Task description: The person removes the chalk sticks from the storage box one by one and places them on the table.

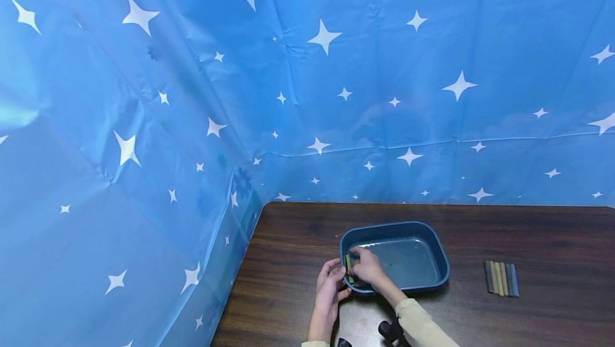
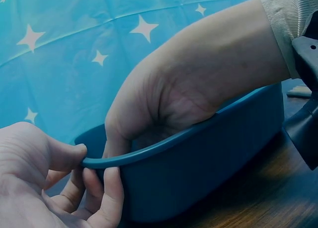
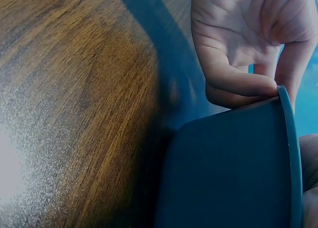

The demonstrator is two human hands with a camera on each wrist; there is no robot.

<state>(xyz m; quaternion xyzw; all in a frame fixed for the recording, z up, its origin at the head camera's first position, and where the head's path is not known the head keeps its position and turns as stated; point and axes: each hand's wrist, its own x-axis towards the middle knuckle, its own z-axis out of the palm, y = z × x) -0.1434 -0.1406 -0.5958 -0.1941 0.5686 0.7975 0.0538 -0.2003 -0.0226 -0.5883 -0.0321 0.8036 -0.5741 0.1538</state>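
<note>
A dark blue plastic basin with rounded corners stands on the wooden table. My left hand pinches its rim at the left end; in the left wrist view the thumb lies at the rim and the fingers curl against the outer wall. My right hand reaches down inside that same end. Its fingers are at a short yellow-green stick lying along the basin's left wall. In both wrist views the wall hides these fingertips, and I cannot tell whether they grip the stick.
Several short coloured sticks, in grey, yellow, brown and blue, lie side by side to the right of the basin on the dark wooden table. A blue sheet with white stars hangs behind the table and along its left side.
</note>
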